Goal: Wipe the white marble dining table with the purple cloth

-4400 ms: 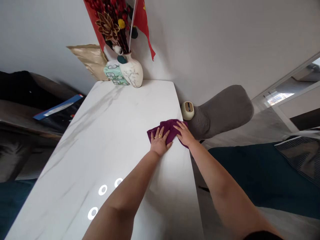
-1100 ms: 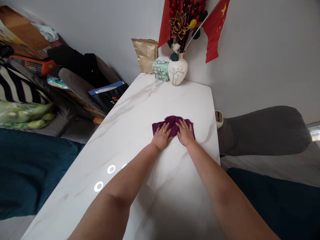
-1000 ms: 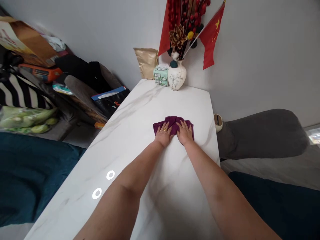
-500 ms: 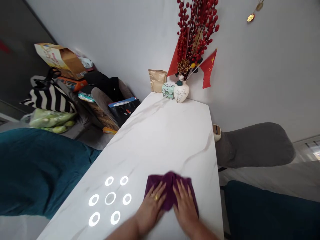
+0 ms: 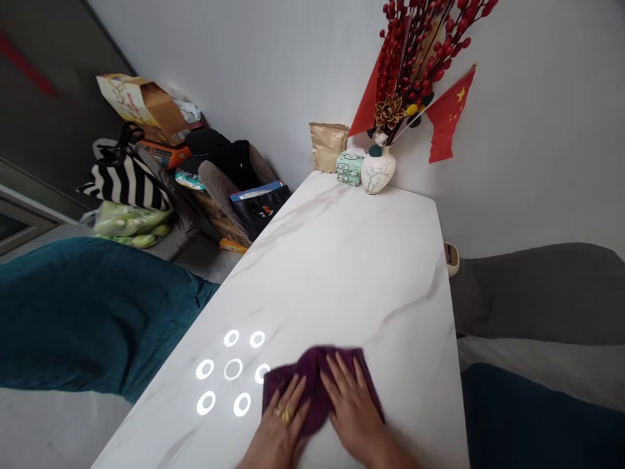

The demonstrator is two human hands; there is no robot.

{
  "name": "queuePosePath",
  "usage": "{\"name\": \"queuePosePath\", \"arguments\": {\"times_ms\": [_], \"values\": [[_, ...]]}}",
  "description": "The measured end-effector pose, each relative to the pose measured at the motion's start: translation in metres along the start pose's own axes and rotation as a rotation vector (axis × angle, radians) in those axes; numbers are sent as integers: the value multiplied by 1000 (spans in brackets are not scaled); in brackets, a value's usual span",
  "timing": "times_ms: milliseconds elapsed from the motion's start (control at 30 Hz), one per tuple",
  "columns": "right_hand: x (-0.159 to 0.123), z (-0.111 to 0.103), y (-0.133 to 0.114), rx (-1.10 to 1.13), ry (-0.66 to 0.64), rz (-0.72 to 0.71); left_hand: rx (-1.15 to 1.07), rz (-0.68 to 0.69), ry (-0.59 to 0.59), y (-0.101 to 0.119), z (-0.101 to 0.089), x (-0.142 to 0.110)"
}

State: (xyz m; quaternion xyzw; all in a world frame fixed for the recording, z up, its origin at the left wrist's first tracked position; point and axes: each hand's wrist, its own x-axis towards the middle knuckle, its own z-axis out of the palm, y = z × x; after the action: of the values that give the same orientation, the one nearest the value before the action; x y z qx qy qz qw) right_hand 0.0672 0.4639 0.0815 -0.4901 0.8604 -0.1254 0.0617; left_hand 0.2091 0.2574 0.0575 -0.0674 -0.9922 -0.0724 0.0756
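Observation:
A purple cloth (image 5: 317, 384) lies bunched and partly spread on the white marble-patterned table (image 5: 351, 273), near its front. My left hand (image 5: 283, 417), with gold rings on its fingers, rests flat on the cloth's left part, fingers stretched out. On the right part of the cloth lies my right hand (image 5: 349, 404), its fingers spread and pressing down. Neither hand is wrapped round the cloth. The palms hide some of it.
At the table's far end stand a white vase (image 5: 378, 170) with red berry stems and flags, a green tissue pack (image 5: 349, 167) and a gold pouch (image 5: 329, 146). Teal-covered chairs (image 5: 88, 319) flank the table. Bags, including a striped bag (image 5: 129, 182), are piled at left.
Both hands and the cloth have moved left across the table, and the cloth's left edge now overlaps a ring-shaped light reflection. The view has turned slightly left.

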Motion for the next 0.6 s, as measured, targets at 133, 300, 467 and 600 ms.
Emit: {"name": "queuePosePath", "arguments": {"times_ms": [133, 300, 467, 600], "values": [[111, -34, 42, 44, 1, 131, -110, -182, -150, -46, -30, 118], [216, -55, 97, 38, 36, 268, -159, -269, -143, -102, -31, 236], [277, -66, 133, 14, 60, 398, -185, -370, -131, -142, -17, 312], [297, -68, 142, 12, 78, 461, -194, -424, -106, -153, -10, 342]]}}
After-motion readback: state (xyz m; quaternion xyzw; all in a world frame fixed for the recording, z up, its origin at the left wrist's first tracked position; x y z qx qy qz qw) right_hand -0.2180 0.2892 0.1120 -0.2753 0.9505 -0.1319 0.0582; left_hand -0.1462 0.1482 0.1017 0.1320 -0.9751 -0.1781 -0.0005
